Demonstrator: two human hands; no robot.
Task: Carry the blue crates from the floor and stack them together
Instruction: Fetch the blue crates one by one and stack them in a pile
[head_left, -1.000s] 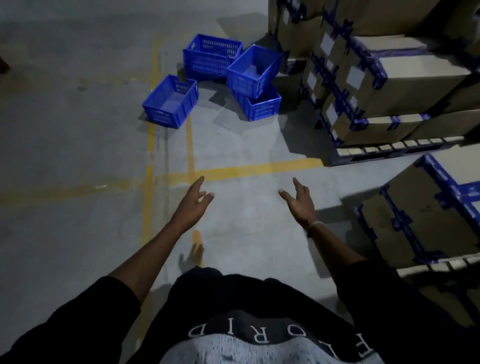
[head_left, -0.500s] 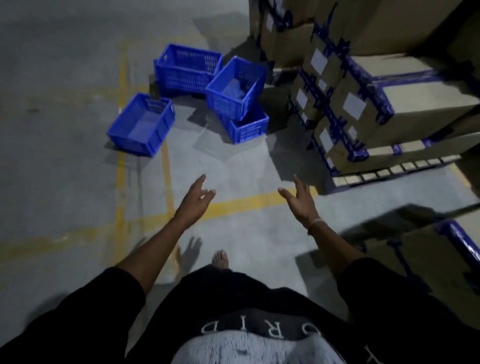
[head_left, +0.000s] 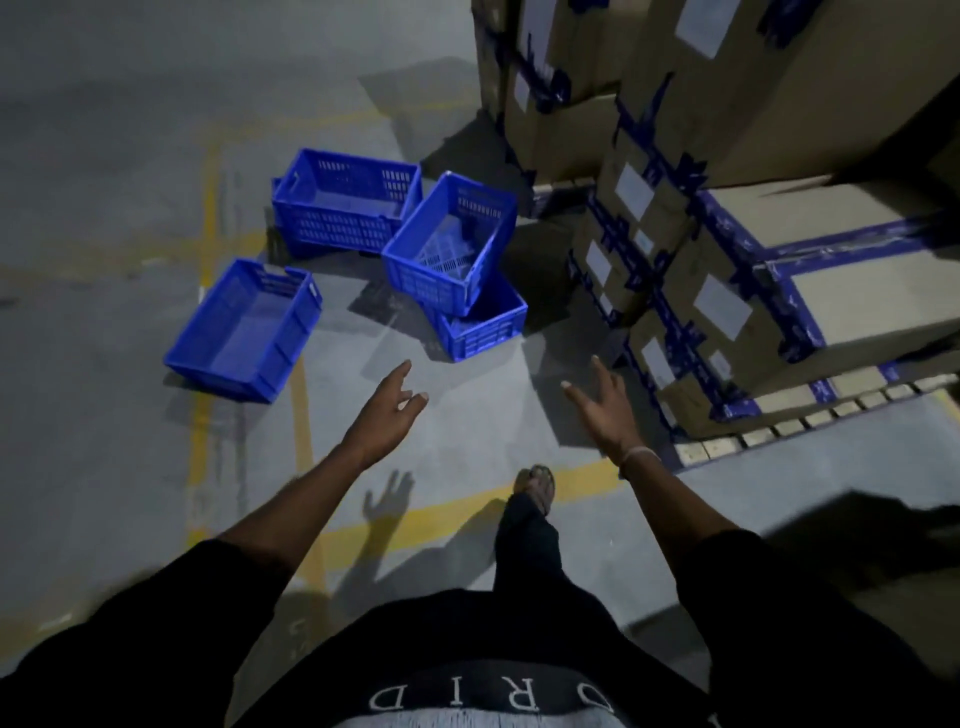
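- Reaching forward over the concrete floor (head_left: 104, 415), the left hand (head_left: 382, 413) is held in the air with its fingers loosely spread, and it holds nothing.
- The right hand (head_left: 605, 410) is also raised, with its fingers stretched and apart, and it is empty too; a thin band (head_left: 640, 456) sits on its wrist.
- Both hands are apart from the blue crates, which all lie on the floor beyond them.
- The shallow blue crate (head_left: 244, 332) stands alone at the left, on a yellow floor line (head_left: 200, 441), apart from the others.
- The far blue crate (head_left: 345, 200) is at the back; behind its left end a blue edge shows, but I cannot tell whether it is another crate.
- The tilted blue crate (head_left: 447, 244) leans with one end on the low blue crate (head_left: 485, 325), which stands on the floor under it, and it is just beside the far crate.
- Stacked cardboard boxes (head_left: 857, 291) with blue tape and white labels stand on a pallet (head_left: 810, 415) at the right, near the crates.
- One foot (head_left: 537, 486) in a sandal is set forward on the yellow line, between the two arms.
- The person wears dark sleeves and a dark shirt with white letters.
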